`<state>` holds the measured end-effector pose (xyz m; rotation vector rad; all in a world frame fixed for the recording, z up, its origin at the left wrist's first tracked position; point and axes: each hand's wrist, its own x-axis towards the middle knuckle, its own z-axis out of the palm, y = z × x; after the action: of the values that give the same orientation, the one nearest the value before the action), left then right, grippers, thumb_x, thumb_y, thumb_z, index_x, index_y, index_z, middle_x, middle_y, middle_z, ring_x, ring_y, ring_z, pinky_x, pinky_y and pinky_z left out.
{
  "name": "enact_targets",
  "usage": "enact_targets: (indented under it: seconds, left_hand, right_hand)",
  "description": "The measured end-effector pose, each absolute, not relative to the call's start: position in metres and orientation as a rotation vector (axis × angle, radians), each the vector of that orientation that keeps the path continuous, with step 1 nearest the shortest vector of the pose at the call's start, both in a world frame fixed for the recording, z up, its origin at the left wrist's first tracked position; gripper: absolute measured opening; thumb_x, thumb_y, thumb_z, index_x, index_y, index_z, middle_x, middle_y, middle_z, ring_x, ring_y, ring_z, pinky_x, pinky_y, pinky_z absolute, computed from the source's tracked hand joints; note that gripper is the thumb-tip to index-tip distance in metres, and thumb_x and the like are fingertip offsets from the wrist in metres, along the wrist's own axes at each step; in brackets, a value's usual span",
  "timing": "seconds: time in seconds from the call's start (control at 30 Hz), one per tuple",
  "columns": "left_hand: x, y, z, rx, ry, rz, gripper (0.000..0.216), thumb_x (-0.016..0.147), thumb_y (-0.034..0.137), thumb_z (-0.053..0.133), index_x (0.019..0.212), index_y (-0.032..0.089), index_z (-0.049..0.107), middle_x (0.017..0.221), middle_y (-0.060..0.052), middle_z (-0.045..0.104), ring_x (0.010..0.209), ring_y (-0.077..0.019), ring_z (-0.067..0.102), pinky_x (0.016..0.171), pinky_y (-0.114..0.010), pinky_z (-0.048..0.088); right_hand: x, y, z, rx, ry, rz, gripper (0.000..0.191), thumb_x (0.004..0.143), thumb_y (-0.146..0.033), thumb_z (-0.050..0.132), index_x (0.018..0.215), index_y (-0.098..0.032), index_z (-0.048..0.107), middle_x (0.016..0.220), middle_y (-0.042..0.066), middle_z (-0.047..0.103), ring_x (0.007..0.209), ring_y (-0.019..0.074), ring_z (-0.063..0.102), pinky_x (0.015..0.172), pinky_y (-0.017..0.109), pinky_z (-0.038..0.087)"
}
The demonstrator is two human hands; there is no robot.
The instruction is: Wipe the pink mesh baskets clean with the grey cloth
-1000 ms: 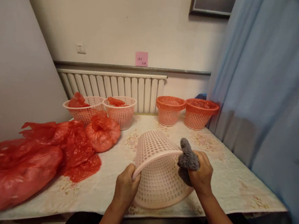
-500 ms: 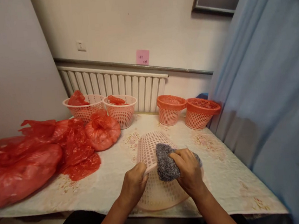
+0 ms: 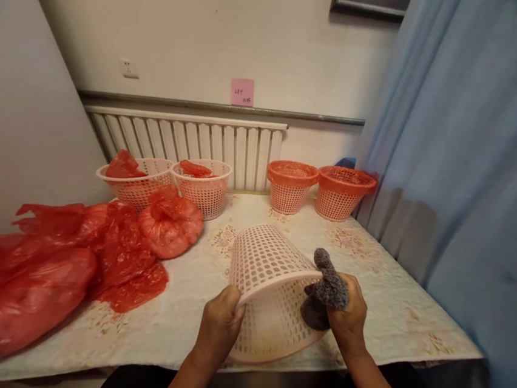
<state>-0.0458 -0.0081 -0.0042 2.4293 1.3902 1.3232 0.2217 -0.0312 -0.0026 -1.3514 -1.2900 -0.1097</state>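
A pale pink perforated plastic basket (image 3: 264,254) lies on its side on the table, its wide mouth toward me. My left hand (image 3: 220,323) grips the left part of its rim, thumb on top. In my right hand (image 3: 349,310) is a fuzzy grey cloth (image 3: 333,281), folded over the right part of the rim. Some of the cloth hangs inside the basket's mouth, and the rest stands up outside it. The fingers of my right hand are partly hidden behind the cloth and rim.
Two pink baskets (image 3: 206,193) holding red plastic stand at back left. Two red-lined baskets (image 3: 288,194) stand at back right. Bulging red plastic bags (image 3: 35,295) cover the table's left side. A radiator (image 3: 189,136) runs behind; a blue curtain (image 3: 443,170) hangs at right.
My right hand has moved the grey cloth rightward, from in front of the rim's middle to its right edge, folding it over. My left hand keeps its hold on the rim.
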Motion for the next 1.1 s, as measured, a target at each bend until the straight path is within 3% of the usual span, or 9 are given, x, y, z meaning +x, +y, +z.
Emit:
enact_targets:
  seconds: [0.23, 0.43, 0.63, 0.83, 0.97, 1.1]
  left_hand:
    - [-0.055, -0.012, -0.014, 2.383, 1.426, 1.374, 0.023, 0.081, 0.013, 0.044, 0.062, 0.023, 0.034, 0.057, 0.007, 0.04, 0.049, -0.011, 0.044, 0.048, -0.021, 0.032]
    - [-0.066, -0.017, -0.025, 2.303, 1.508, 1.422, 0.026, 0.084, 0.016, 0.044, 0.062, 0.023, 0.032, 0.056, 0.007, 0.038, 0.047, -0.0107, 0.042, 0.047, -0.02, 0.032]
    - [-0.069, -0.019, -0.016, 2.24, 1.628, 1.392, 0.023, 0.083, 0.019, 0.047, 0.065, 0.024, 0.035, 0.055, 0.008, 0.038, 0.047, -0.011, 0.043, 0.047, -0.02, 0.034]
    - [-0.049, -0.018, 0.006, 2.315, 1.544, 1.333, 0.014, 0.081, 0.02, 0.048, 0.068, 0.023, 0.042, 0.059, 0.006, 0.047, 0.052, -0.0122, 0.05, 0.051, -0.021, 0.037]
    - [-0.042, -0.017, 0.01, 2.353, 1.477, 1.286, 0.013, 0.081, 0.019, 0.047, 0.069, 0.023, 0.044, 0.058, 0.006, 0.051, 0.051, -0.0123, 0.052, 0.05, -0.021, 0.038]
    - [-0.046, -0.018, 0.005, 2.346, 1.472, 1.262, 0.012, 0.081, 0.019, 0.047, 0.071, 0.024, 0.042, 0.058, 0.006, 0.053, 0.051, -0.0132, 0.055, 0.05, -0.022, 0.039]
  right_hand:
    - [0.225, -0.039, -0.059, -1.512, -0.837, 0.187, 0.043, 0.07, -0.043, 0.065, 0.103, -0.016, 0.058, 0.091, 0.005, 0.066, 0.082, 0.021, 0.058, 0.071, 0.03, 0.046]
    - [0.224, -0.047, -0.107, -1.562, -0.674, 0.43, 0.05, 0.063, -0.046, 0.068, 0.1, -0.012, 0.064, 0.098, 0.01, 0.068, 0.091, 0.0265, 0.063, 0.076, 0.035, 0.049]
    - [0.223, -0.039, -0.039, -1.548, -0.867, 0.155, 0.037, 0.071, -0.042, 0.064, 0.096, -0.015, 0.063, 0.089, 0.006, 0.066, 0.082, 0.0229, 0.06, 0.071, 0.032, 0.047]
    - [0.214, -0.023, 0.044, -1.267, -1.636, -0.297, 0.013, 0.082, -0.026, 0.052, 0.089, -0.018, 0.06, 0.083, 0.005, 0.058, 0.081, 0.0205, 0.052, 0.075, 0.035, 0.042]
    - [0.214, -0.016, 0.052, -1.151, -1.864, -0.316, 0.018, 0.081, -0.021, 0.05, 0.097, -0.019, 0.058, 0.086, 0.005, 0.058, 0.082, 0.0201, 0.052, 0.074, 0.035, 0.043]
    - [0.225, -0.018, 0.033, -1.211, -1.69, -0.199, 0.018, 0.077, -0.029, 0.057, 0.093, -0.02, 0.059, 0.088, 0.005, 0.059, 0.084, 0.0209, 0.054, 0.075, 0.035, 0.045]
